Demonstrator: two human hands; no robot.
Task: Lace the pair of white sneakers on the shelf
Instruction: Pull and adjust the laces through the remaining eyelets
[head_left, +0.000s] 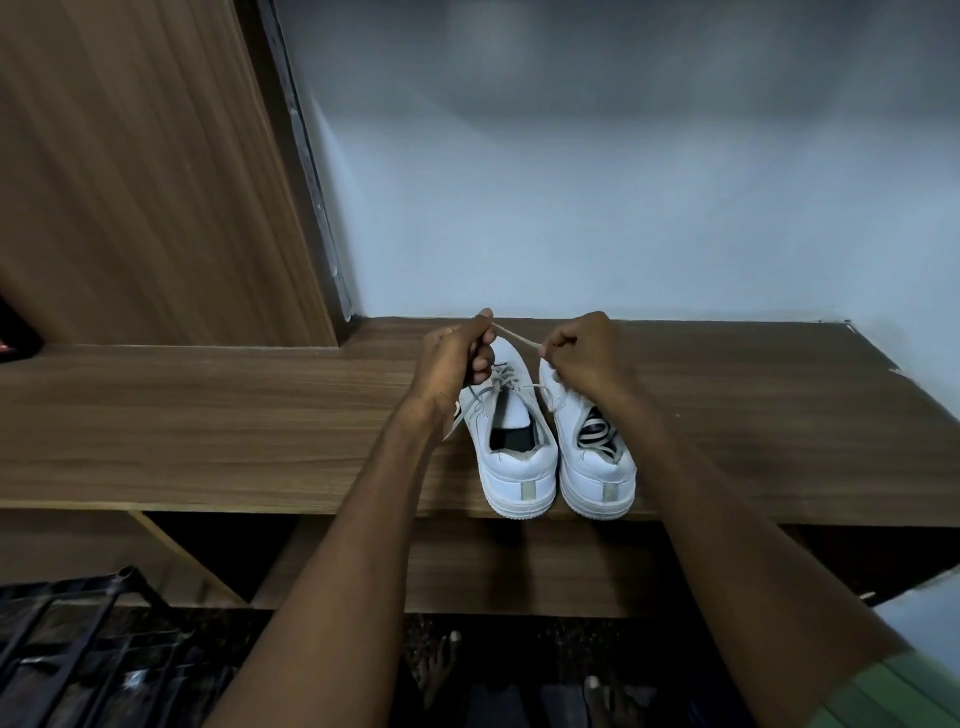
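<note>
Pulling a thin, limp off-white lace (516, 340) taut between them, the left hand (457, 358) and right hand (587, 353) are pinching its ends above the white leather sneakers (517, 467) sitting on the wooden shelf (208, 415), best gripped near the tips.

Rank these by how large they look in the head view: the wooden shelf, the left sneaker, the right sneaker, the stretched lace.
1. Wooden shelf.
2. Left sneaker and right sneaker: alike, not ranked.
3. Stretched lace, thin between both hands.
</note>
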